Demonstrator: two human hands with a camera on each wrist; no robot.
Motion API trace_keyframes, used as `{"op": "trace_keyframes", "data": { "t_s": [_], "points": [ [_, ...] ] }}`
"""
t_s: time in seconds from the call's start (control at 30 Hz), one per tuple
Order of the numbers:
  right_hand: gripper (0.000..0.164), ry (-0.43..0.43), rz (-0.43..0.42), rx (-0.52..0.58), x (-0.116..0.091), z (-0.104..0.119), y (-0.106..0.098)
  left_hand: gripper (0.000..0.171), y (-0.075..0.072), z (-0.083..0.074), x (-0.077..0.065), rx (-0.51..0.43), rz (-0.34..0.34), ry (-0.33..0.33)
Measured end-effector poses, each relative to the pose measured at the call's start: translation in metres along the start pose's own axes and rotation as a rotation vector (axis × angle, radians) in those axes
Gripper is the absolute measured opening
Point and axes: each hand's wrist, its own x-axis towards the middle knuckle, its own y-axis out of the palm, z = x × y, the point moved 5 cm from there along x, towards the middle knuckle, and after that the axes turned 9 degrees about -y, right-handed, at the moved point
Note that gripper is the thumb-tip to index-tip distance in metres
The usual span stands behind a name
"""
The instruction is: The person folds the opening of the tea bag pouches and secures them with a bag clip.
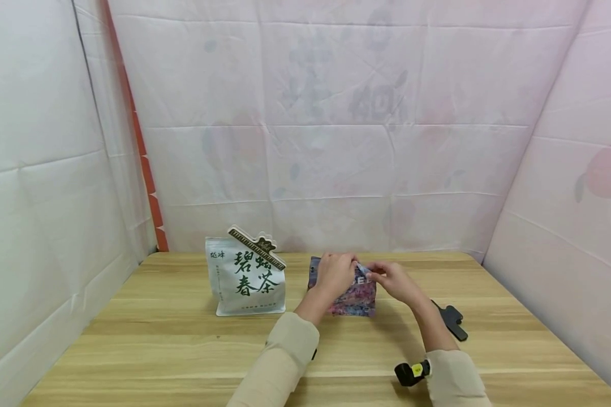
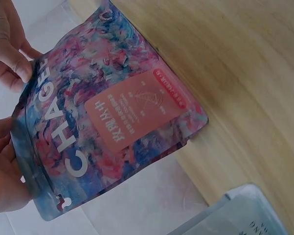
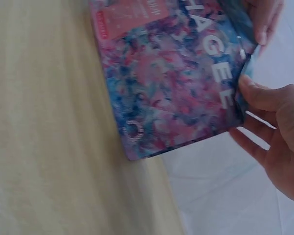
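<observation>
A patterned pink-and-blue pouch (image 1: 353,297) with white CHAGEE lettering stands on the table, between both hands. My left hand (image 1: 338,274) pinches its top edge on the left, fingers partly behind the pouch. At the other end of that edge, the right hand (image 3: 281,122) holds the top between thumb and fingers. The dark top strip (image 2: 32,147) is bent over near the right hand. A black clip (image 1: 453,322) lies on the table beside the right forearm.
Left of the pouch stands a white tea bag (image 1: 234,288) with green characters. A wide decorated clip (image 1: 257,247) sits slantwise over its top right corner. White printed cloth (image 1: 336,169) encloses the wooden table (image 1: 183,362) at the back and sides.
</observation>
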Motion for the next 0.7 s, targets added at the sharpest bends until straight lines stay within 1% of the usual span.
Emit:
{"op": "trace_keyframes", "data": {
  "t_s": [0.1, 0.17, 0.23, 0.33, 0.4, 0.57, 0.7],
  "points": [
    [0.007, -0.004, -0.054, -0.039, 0.001, -0.001, 0.003, 0.022, -0.002, -0.002, 0.0, 0.067, -0.022, 0.035],
    [0.004, 0.002, -0.073, -0.046, 0.001, -0.003, 0.005, 0.024, -0.002, -0.005, 0.0, 0.119, -0.03, 0.066],
    [0.004, 0.014, -0.082, -0.05, 0.001, -0.004, 0.006, 0.025, 0.0, -0.008, 0.001, 0.146, -0.025, 0.08],
    [0.004, 0.028, -0.077, -0.043, 0.0, -0.005, 0.007, 0.021, 0.006, -0.009, 0.001, 0.151, -0.011, 0.063],
    [0.005, 0.027, -0.077, -0.038, 0.0, -0.006, 0.008, 0.019, 0.01, -0.009, 0.001, 0.156, -0.017, 0.03],
    [0.005, -0.001, -0.111, -0.031, 0.0, -0.007, 0.008, 0.03, 0.015, -0.009, 0.0, 0.211, -0.077, -0.028],
    [0.007, -0.036, -0.146, -0.028, 0.0, -0.007, 0.008, 0.025, 0.016, -0.009, -0.001, 0.227, -0.129, -0.034]
  ]
}}
